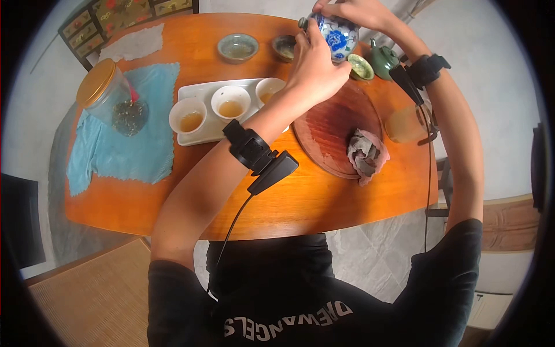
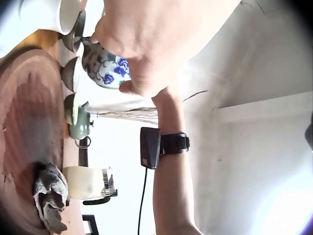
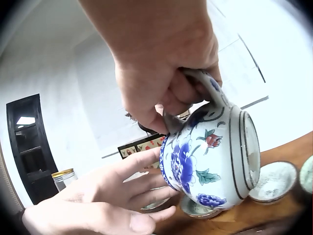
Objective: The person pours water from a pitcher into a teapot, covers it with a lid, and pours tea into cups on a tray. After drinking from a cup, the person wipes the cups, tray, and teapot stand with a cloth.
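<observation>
A blue-and-white floral teapot is held up over the far side of the table. My right hand grips it by its handle, which shows clearly in the right wrist view, where the teapot lies tipped over with its base facing right. My left hand reaches to the teapot's near side; its extended fingers lie right at the blue-patterned rim. Below the teapot in the left wrist view stands a dark bowl. A grey-green bowl sits left of it, and a small green bowl to the right.
White cups of tea stand on a white tray. Right of it lie a round wooden board and a crumpled cloth. A green teapot and clear pitcher stand right. A gold-lidded jar rests on a blue towel.
</observation>
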A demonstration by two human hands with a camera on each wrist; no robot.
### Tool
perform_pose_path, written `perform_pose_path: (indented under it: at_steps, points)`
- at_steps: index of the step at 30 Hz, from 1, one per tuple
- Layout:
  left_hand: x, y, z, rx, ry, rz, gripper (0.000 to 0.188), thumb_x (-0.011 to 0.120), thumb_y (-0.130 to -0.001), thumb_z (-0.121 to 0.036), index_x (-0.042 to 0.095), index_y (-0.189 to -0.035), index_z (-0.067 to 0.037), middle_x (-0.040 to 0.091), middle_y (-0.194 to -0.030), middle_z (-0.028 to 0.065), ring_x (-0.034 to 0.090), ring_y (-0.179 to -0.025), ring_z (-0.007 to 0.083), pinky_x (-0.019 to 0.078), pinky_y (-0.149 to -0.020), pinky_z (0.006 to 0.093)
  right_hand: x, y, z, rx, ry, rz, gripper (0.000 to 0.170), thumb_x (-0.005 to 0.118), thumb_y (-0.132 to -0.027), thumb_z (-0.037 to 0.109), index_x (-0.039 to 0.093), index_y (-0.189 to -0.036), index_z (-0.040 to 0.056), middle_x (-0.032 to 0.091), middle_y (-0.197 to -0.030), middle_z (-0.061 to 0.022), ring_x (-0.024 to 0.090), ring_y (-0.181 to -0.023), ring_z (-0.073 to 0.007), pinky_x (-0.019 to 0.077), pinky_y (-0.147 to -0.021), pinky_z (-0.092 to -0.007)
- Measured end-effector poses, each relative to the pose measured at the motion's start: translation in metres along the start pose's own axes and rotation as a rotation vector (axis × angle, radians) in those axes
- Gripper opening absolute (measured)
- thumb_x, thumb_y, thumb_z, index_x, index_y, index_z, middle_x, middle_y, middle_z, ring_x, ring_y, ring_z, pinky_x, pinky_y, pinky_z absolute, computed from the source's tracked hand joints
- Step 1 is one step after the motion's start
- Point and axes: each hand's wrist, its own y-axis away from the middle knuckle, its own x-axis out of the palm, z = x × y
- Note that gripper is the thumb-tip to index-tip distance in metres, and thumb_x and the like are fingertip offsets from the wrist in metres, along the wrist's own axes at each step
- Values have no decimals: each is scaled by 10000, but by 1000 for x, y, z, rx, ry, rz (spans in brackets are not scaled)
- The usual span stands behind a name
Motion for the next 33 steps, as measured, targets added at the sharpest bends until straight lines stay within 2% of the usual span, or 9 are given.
perform_pose_path:
  at_steps: [4, 6, 10, 14, 16, 19, 27, 31, 33]
  points:
    - [24, -13, -7, 63, -89, -67, 1032, 738, -839, -237, 87, -1558, 115, 313, -1472, 413, 453, -1346, 517, 403, -1146, 493, -14, 1, -16, 13, 14, -36, 222, 692, -838, 155, 798, -936, -13, 752, -769, -86, 649, -680, -123, 548, -655, -307]
    - [38, -18, -11, 39, -57, -90, 1054, 740, -838, -241, 63, -1558, 124, 318, -1450, 429, 432, -1347, 546, 401, -1143, 504, -23, 1, -19, 31, 45, -46, 197, 682, -830, 147, 784, -872, -17, 724, -713, -66, 617, -642, -117, 522, -612, -315]
    - [66, -23, -9, 74, -45, -113, 1062, 733, -832, -222, 37, -1539, 156, 322, -1434, 444, 420, -1338, 572, 399, -1141, 515, -34, 6, -24, 17, 120, 104, 186, 651, -810, 145, 708, -728, -12, 628, -599, -24, 519, -553, -116, 447, -542, -343]
    - [77, -22, -13, 100, -108, -72, 1066, 733, -824, -199, 25, -1536, 161, 330, -1427, 449, 434, -1330, 566, 404, -1138, 509, -40, 12, -28, 60, 253, 146, 187, 654, -793, 164, 735, -767, -2, 655, -623, -59, 570, -567, -144, 482, -577, -341]
    - [81, -24, -18, 63, -3, 16, 1072, 735, -816, -181, 17, -1536, 159, 335, -1425, 450, 457, -1320, 552, 414, -1130, 497, -46, 16, -31, 83, 263, 156, 193, 655, -788, 172, 749, -790, 3, 674, -644, -70, 594, -582, -158, 496, -597, -344]
    - [95, -28, -27, 82, -16, 25, 1067, 733, -815, -163, 14, -1536, 157, 363, -1411, 440, 484, -1315, 521, 426, -1118, 489, -58, 22, -40, 106, 383, 196, 270, 664, -773, 219, 811, -917, 44, 767, -808, -113, 697, -715, -204, 550, -687, -359]
    - [113, -21, -37, -30, 66, 169, 839, 674, -811, -127, 192, -1434, 164, 434, -1356, 422, 521, -1276, 523, 434, -1094, 505, -51, 42, -71, 252, 453, 268, 304, 680, -757, 246, 820, -955, 62, 782, -876, -141, 732, -797, -253, 566, -734, -386]
    - [115, -20, -37, -48, 34, 173, 829, 657, -806, -117, 194, -1438, 156, 437, -1348, 426, 517, -1280, 530, 433, -1094, 506, -49, 46, -72, 187, 518, 243, 298, 683, -760, 245, 820, -956, 68, 778, -877, -157, 737, -800, -276, 569, -741, -389]
    - [115, -25, -30, 24, 60, 147, 907, 685, -767, -107, 163, -1452, 177, 446, -1324, 427, 515, -1266, 520, 473, -1058, 520, -51, 46, -71, 158, 465, 244, 296, 688, -756, 248, 819, -954, 71, 774, -878, -171, 739, -803, -302, 574, -751, -394]
